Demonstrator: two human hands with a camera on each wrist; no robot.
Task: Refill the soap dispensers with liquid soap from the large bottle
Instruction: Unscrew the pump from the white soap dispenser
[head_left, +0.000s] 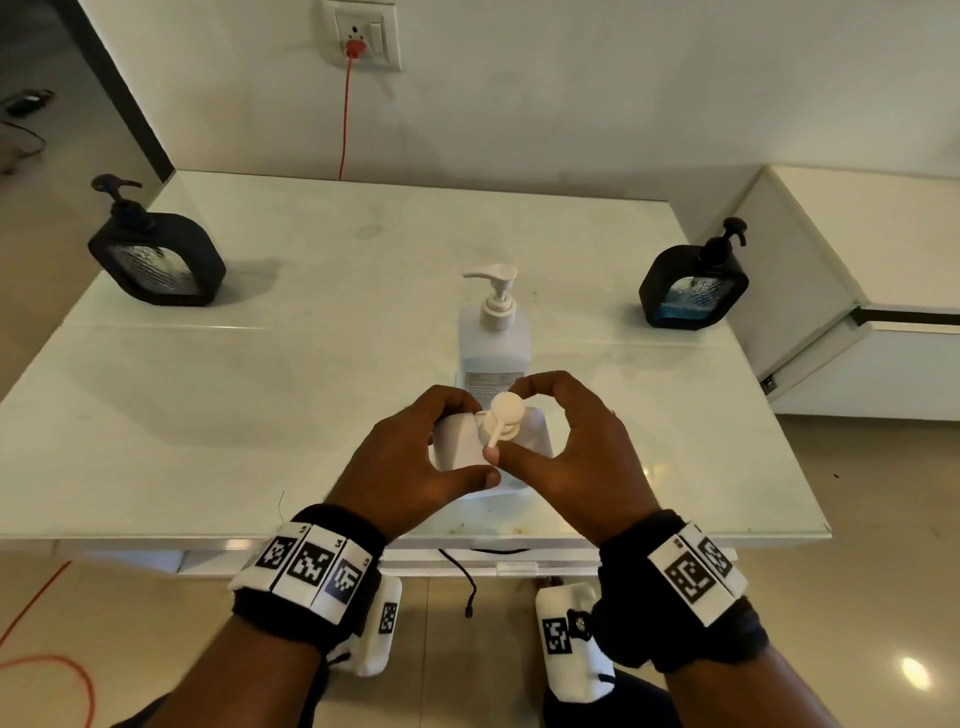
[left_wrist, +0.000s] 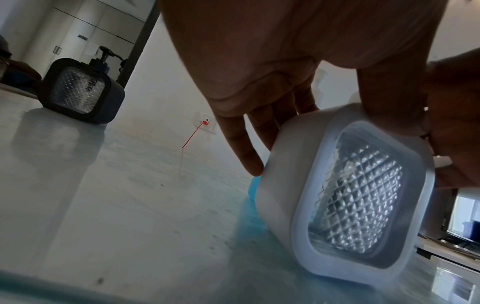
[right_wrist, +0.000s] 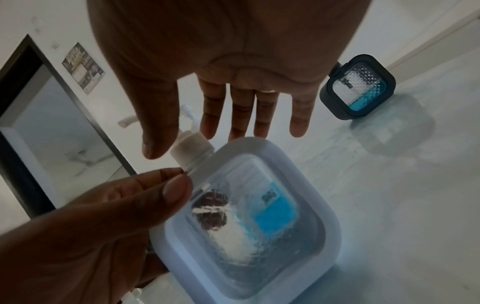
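I see my left hand (head_left: 415, 457) gripping the white dispenser (head_left: 535, 441) at lower centre, fingers curled round its body; my right hand (head_left: 566, 447) cups its pump (head_left: 501, 415) with loosely bent fingers, contact unclear. The large bottle (head_left: 493, 343) stands just behind, label print unreadable. Black dispensers sit at far left (head_left: 156, 254) and far right (head_left: 693, 286) of the table (head_left: 260, 389)

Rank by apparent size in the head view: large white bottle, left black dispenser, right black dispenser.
1. left black dispenser
2. large white bottle, partly hidden by the hands, so unsure
3. right black dispenser

The left dispenser only looks slightly bigger than the right; likely the same model.
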